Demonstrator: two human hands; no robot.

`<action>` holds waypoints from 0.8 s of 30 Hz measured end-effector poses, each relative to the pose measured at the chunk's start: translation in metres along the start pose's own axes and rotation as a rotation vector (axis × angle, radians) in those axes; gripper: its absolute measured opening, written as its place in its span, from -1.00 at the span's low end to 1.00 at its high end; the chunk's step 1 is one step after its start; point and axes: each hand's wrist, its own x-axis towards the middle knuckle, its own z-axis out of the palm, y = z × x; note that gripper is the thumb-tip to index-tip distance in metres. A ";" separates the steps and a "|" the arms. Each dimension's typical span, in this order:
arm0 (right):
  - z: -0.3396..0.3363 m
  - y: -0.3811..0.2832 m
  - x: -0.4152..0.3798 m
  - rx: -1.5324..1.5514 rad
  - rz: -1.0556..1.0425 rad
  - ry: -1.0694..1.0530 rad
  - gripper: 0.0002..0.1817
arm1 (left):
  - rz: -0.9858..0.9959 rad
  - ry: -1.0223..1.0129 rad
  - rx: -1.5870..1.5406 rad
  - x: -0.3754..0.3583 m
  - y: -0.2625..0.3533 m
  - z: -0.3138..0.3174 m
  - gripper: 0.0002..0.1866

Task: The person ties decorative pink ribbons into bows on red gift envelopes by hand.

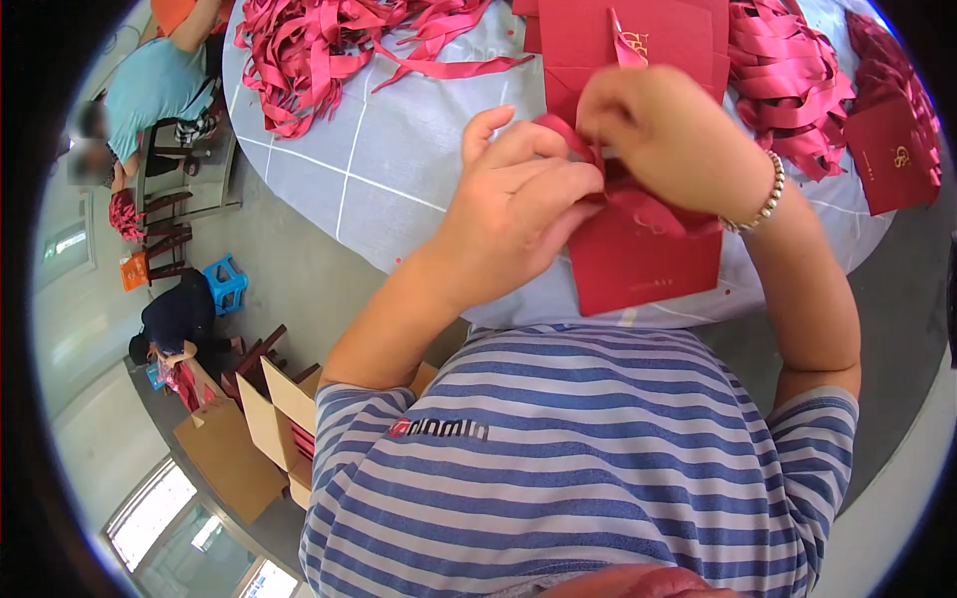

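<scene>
A red paper gift bag (646,261) lies at the near edge of the table, below both hands. My left hand (523,194) has its thumb and fingers pinched on a red ribbon (566,130) over the bag's top. Close beside it, my right hand (638,125), a beaded bracelet on its wrist, is curled at the same ribbon; its fingertips are partly hidden and a little blurred. A loop of the ribbon hangs across the front of the bag. Just beyond the hands lie more red bags (663,28), flat and overlapping.
Heaps of red ribbon lie on the table at the left (304,60) and right (788,90). Finished-looking red bags (887,149) stand at the far right. The grey checked tablecloth (389,189) covers the round table. Cardboard boxes (234,458), a blue stool (226,284) and other people are at left.
</scene>
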 end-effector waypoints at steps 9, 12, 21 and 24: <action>-0.036 0.010 -0.022 0.176 0.110 0.453 -0.84 | -0.236 -0.251 -0.020 0.001 -0.012 -0.024 -0.68; -0.050 0.015 -0.062 0.037 0.178 0.379 -0.81 | -0.205 -0.240 0.021 0.006 -0.017 -0.027 -0.70; -0.024 0.031 -0.128 -0.164 0.193 0.218 -0.80 | -0.247 -0.249 -0.030 0.041 -0.010 0.021 -0.76; -0.034 0.024 -0.138 0.037 0.429 0.342 -0.89 | -0.284 -0.353 -0.126 0.047 -0.012 0.024 -0.75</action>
